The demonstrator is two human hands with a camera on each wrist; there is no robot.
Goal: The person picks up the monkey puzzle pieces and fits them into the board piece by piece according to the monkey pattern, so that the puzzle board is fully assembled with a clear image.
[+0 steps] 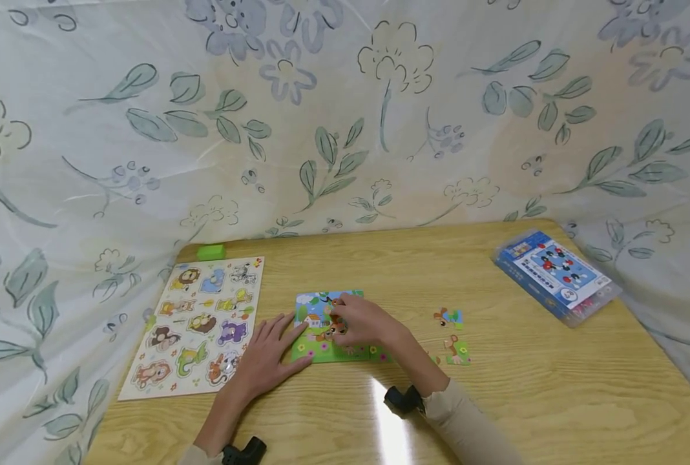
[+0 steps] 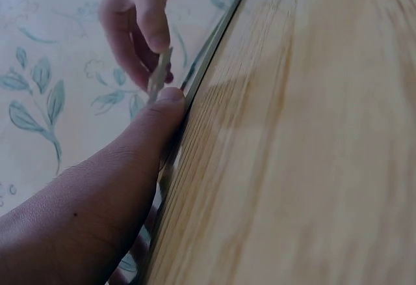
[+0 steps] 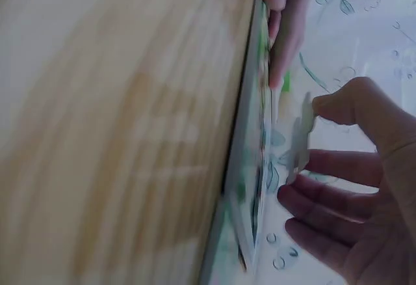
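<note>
A small jigsaw board with a green meadow and a house lies flat on the table. My right hand is over its right half and pinches a jigsaw piece between thumb and fingers. In the right wrist view the piece stands on edge, apart from the board's surface. My left hand rests at the board's left edge, fingers straight, thumb along the near corner. Part of the picture is hidden under the right hand. To the right, loose pieces, one with an animal's head and one below it, lie on the table.
At the left, a larger animal puzzle board lies partly beside the left hand. A green block sits behind it. A clear plastic case with a blue printed label stands at the back right. Floral cloth hangs behind the table.
</note>
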